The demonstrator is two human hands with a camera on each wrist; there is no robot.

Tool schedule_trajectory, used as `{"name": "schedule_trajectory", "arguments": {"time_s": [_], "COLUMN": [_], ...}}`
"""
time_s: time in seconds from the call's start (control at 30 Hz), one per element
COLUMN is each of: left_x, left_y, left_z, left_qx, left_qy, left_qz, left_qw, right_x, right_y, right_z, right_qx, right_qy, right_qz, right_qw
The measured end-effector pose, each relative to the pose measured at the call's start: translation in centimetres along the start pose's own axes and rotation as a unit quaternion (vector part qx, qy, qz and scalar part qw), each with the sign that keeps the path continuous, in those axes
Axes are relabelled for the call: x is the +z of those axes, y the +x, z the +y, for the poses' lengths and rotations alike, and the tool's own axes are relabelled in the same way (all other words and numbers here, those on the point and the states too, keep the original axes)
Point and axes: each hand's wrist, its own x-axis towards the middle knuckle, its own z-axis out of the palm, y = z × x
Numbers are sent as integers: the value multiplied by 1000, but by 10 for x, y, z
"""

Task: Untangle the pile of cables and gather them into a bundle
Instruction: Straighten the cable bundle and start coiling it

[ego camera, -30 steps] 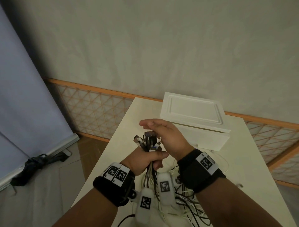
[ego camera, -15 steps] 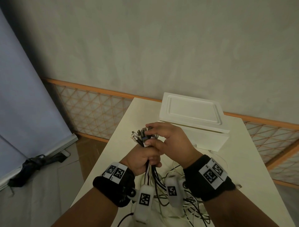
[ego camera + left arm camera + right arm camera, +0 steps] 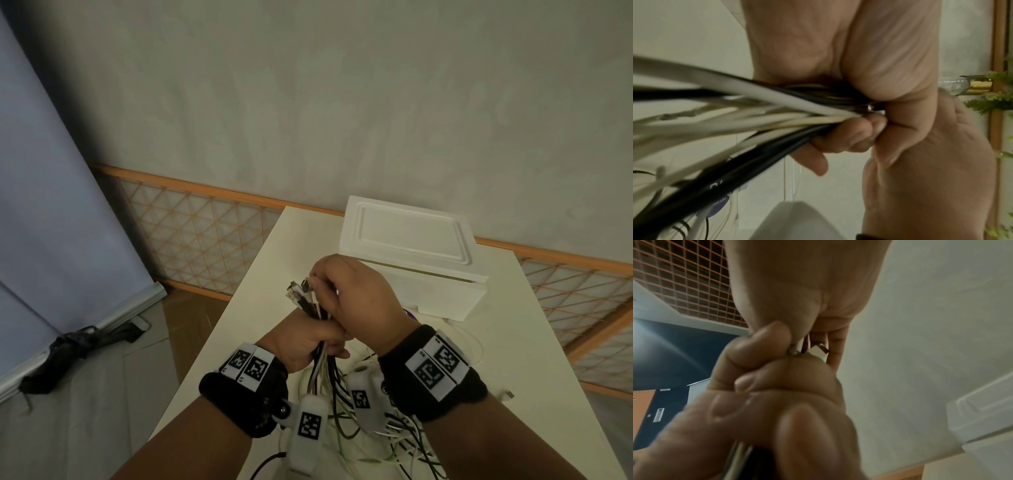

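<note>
**Two hands hold a bunch of cables**

The left hand (image 3: 308, 339) is wrapped tight around a bunch of cables (image 3: 310, 301), black ones and white ones, and holds it up above the desk (image 3: 260, 274). The plug ends (image 3: 298, 289) stick out of the top of the fist. The right hand (image 3: 359, 301) sits right against the left one, and its fingers (image 3: 320, 274) curl over the plug ends and pinch them. Below the fist the cables hang down and spread into a messy heap (image 3: 394, 442) on the desk (near the person). A white box (image 3: 411, 246) stands at the far side of the desk, just behind the hands.
</note>
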Motion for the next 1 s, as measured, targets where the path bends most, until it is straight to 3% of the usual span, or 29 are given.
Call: {"name": "schedule_trajectory", "arguments": {"time_s": [0.07,0.13,0.2,0.33,0.5,0.53,0.63,0.7,0.83,1.0], "left_x": [2,3,2,1,3,2,-5,-12,-21,-20], "left_y": [0,1,1,0,3,6,12,13,10,12], "left_z": [-1,-1,-1,3,12,15,21,21,11,-4], "left_qx": [9,16,2,-22,-4,16,40,42,91,129], "left_qy": [5,4,6,-28,-88,-109,-112,-57,37,1], "left_qz": [13,12,-4,-34,24,46,101,110,112,116], "left_qw": [1000,1000,1000,999,996,993,988,991,989,985], "right_x": [-2,-5,-5,0,-5,-3,11,20,22,18], "right_y": [2,6,8,9,11,7,-11,-22,-34,-44], "right_z": [-4,-8,-12,-22,-15,-12,-10,-11,-17,-21], "right_qx": [63,154,197,224,205,235,327,328,364,371], "right_qy": [65,164,239,304,306,345,498,535,485,389], "right_qz": [-15,-66,-93,-92,-86,-84,-140,-174,-204,-208], "right_qw": [996,972,946,921,926,905,791,759,768,817]}}
